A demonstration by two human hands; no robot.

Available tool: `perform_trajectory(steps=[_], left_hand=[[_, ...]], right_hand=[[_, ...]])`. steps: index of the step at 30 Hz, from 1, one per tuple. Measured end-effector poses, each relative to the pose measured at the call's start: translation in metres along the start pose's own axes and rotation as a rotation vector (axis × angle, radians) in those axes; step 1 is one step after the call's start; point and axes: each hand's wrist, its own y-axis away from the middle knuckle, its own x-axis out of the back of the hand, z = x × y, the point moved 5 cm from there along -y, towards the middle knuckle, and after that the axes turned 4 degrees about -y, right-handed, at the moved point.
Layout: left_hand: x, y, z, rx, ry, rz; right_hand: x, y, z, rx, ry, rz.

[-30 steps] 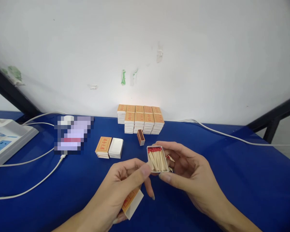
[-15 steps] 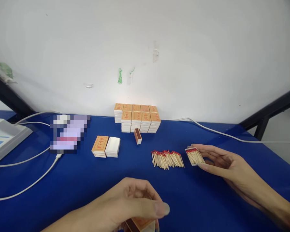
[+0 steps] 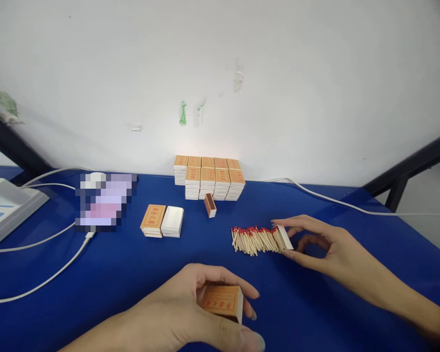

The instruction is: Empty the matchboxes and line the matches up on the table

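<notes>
My right hand (image 3: 326,247) pinches a small white matchbox tray (image 3: 285,237) between thumb and fingers. The tray stands tipped on its side, its open face turned left against a heap of red-tipped matches (image 3: 254,241) on the table. Nearer to me, my left hand (image 3: 190,308) curls around an orange-topped matchbox (image 3: 224,299); its fingers hide part of it, and I cannot tell whether more than one box is there. A single matchbox (image 3: 210,205) stands on edge beyond the heap, its brown striking side showing.
Stacked matchboxes (image 3: 214,181) stand in rows by the white wall. To the left lie a short pile of orange covers or boxes (image 3: 153,220) and a pile of white trays (image 3: 172,221). A blurred phone (image 3: 108,200), white cables (image 3: 58,283) and a white device (image 3: 11,205) occupy the far left.
My right hand has moved left and tipped the match-filled tray against the heap. My left hand has opened its fingers somewhat, showing more of the matchbox's orange top.
</notes>
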Motion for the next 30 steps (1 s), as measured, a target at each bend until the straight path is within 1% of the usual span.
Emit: perform_trajectory(steps=[3, 5, 10, 13, 17, 19, 24, 30], left_hand=[[0.001, 0.001, 0.000, -0.006, 0.039, 0.032], [0.000, 0.002, 0.003, -0.035, 0.069, 0.056], [0.000, -0.001, 0.005, -0.086, 0.053, 0.099], [0.004, -0.009, 0.004, -0.168, -0.028, 0.099], [0.007, -0.017, 0.006, -0.322, -0.122, 0.045], [0.007, -0.018, 0.008, -0.367, -0.141, 0.035], [0.007, -0.016, 0.009, -0.366, -0.145, 0.040], [0.008, -0.017, 0.006, -0.364, -0.143, 0.029]], right_hand=[[-0.003, -0.002, -0.005, 0.042, 0.087, -0.014], [-0.004, -0.004, -0.006, 0.052, 0.136, -0.009], [-0.009, -0.008, -0.007, 0.053, 0.168, 0.003], [-0.014, -0.009, -0.010, 0.082, 0.195, -0.004], [-0.018, -0.009, -0.015, 0.121, 0.219, -0.023], [-0.019, -0.009, -0.015, 0.119, 0.220, -0.036], [-0.013, -0.010, -0.010, 0.088, 0.197, -0.035], [-0.002, -0.012, -0.002, 0.004, 0.104, -0.049]])
